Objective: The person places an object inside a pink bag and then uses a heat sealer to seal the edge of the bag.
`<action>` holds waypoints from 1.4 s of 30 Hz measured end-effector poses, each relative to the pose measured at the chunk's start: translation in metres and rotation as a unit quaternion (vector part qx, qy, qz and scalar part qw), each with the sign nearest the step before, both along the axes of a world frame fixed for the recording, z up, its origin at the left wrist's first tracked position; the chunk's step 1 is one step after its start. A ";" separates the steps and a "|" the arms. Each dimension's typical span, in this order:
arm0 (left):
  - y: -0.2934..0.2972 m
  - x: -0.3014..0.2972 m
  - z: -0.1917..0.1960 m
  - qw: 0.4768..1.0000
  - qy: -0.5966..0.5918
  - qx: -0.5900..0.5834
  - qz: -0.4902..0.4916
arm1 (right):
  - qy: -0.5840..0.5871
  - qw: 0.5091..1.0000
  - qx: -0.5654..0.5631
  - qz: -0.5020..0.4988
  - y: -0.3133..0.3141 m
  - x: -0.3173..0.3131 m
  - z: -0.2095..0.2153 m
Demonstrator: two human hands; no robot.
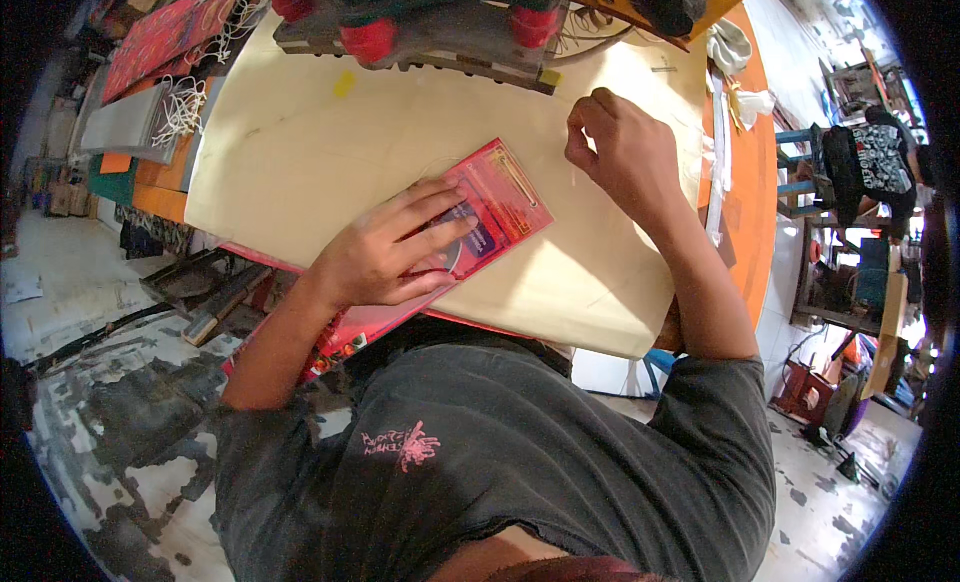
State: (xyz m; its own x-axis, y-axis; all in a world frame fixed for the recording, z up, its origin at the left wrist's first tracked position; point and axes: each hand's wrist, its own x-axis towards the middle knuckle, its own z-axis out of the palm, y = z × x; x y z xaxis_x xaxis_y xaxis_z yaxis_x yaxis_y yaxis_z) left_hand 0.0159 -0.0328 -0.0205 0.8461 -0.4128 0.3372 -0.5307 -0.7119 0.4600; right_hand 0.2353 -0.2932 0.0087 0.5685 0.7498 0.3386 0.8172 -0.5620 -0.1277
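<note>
Head view: your left hand [385,247] lies spread on the red package [512,197]; your right hand [628,152] pinches above the table [310,132], any held object indiscernible.

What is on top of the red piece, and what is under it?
The left hand lies on the red piece, hiding some print. The cream surface shows around its upper end; whatever is directly beneath is covered.

Shows at far right a person [868,174] in a black printed shirt [884,160], near blue bars [796,188] | below, a long tan board [886,337], reddish-brown stand [803,394] | lower left, patchy floor [165,482] | top, red-knobbed machinery [430,50]
</note>
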 end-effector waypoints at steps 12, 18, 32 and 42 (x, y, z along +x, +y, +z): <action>-0.003 0.001 -0.002 0.997 0.014 -0.015 -0.070 | 0.046 0.985 0.138 -0.090 -0.021 0.043 -0.006; -0.005 0.000 0.003 0.999 0.030 -0.023 -0.008 | 0.260 0.955 0.142 0.021 -0.016 0.037 -0.012; -0.004 0.003 0.001 0.990 0.049 -0.027 0.131 | 0.669 0.694 0.060 0.259 -0.020 0.018 0.010; -0.006 -0.002 0.009 0.992 0.013 -0.068 0.107 | 0.694 0.670 0.179 0.194 0.002 -0.009 0.001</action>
State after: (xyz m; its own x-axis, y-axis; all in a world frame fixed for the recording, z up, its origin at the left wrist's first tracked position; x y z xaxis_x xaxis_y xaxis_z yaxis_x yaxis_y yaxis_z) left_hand 0.0138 -0.0391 -0.0118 0.9182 -0.1754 0.3550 -0.3616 -0.7371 0.5710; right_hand 0.2266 -0.2910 0.0098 0.3080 0.9442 -0.1169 -0.1524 -0.0723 -0.9857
